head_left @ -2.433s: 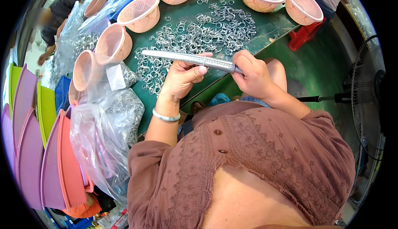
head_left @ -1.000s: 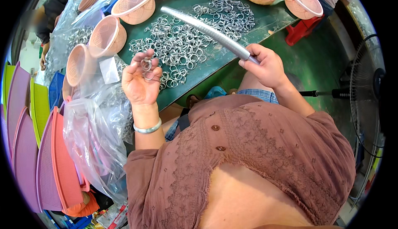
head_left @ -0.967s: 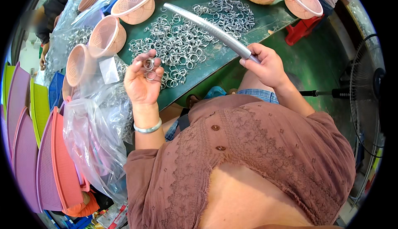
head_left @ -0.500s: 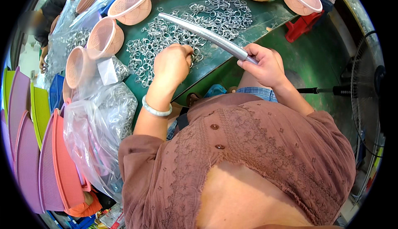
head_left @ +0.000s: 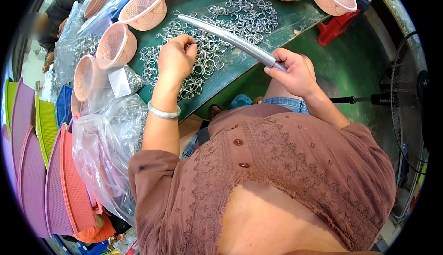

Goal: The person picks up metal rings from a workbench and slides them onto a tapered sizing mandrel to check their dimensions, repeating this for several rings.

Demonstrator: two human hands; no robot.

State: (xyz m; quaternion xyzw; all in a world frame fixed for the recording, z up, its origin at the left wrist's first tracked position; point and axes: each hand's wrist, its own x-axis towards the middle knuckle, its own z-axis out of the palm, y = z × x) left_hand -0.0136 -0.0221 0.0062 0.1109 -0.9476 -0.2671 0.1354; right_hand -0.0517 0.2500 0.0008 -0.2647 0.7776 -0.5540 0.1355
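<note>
Purple baskets (head_left: 34,186) are standing at the far left, with a green basket (head_left: 46,126) and a red basket (head_left: 76,181) rising among them. A co-worker in dark clothes (head_left: 62,13) is bending beyond them. A clear bag (head_left: 108,163) is slumping just right of the red basket, and pink baskets (head_left: 143,10) are curving around the far side of the bench (head_left: 234,68). Silvery rings (head_left: 208,50) are lying in a loose heap on the green top.

The hands are staying well apart. The left hand (head_left: 175,59), wearing a bracelet (head_left: 164,112) on its wrist, is curling knuckles-up over the heap's left part; its fingertips are partly hidden, so whether it is gripping a ring cannot be told. A tapered metal rod (head_left: 230,38) is slanting across the view in front of the rings, its thin end pointing toward the upper left. The right hand (head_left: 295,69) is clamping the rod's handle just off the bench's near edge. A red stool (head_left: 334,26) is standing beyond the bench's right end, and a fan (head_left: 408,93) is standing at the far right.
</note>
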